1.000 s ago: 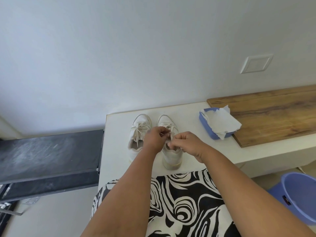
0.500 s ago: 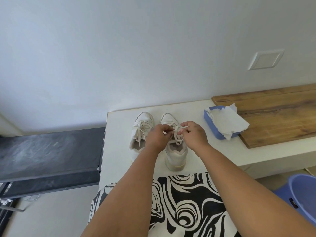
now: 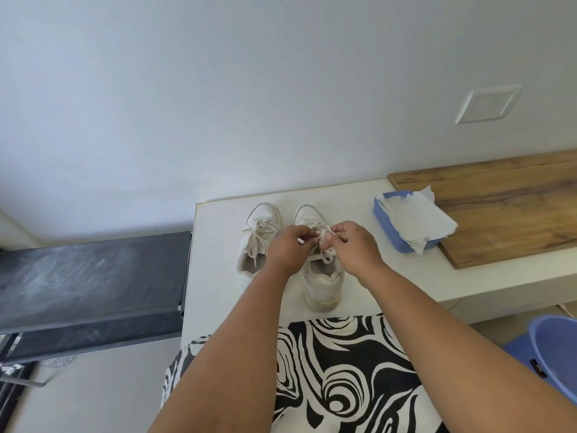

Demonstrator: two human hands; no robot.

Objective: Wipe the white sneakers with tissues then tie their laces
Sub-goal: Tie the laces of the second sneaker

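Two white sneakers stand side by side on the white counter (image 3: 218, 276), toes toward the wall. The left sneaker (image 3: 256, 242) has a tied bow on top. Over the right sneaker (image 3: 321, 279) both my hands work its laces (image 3: 323, 256). My left hand (image 3: 288, 248) pinches a lace strand at the shoe's tongue. My right hand (image 3: 352, 245) pinches another strand just beside it, fingertips nearly touching the left hand's. The knot itself is hidden between the fingers.
A blue tissue box (image 3: 396, 226) with white tissues (image 3: 415, 220) spilling out sits right of the sneakers, against a wooden board (image 3: 505, 207). A blue bucket (image 3: 549, 348) stands on the floor at the lower right. A dark bench (image 3: 90, 282) lies left of the counter.
Both hands have moved up from the shoe's opening toward the middle of its laces, and the right hand has come closer to the left.
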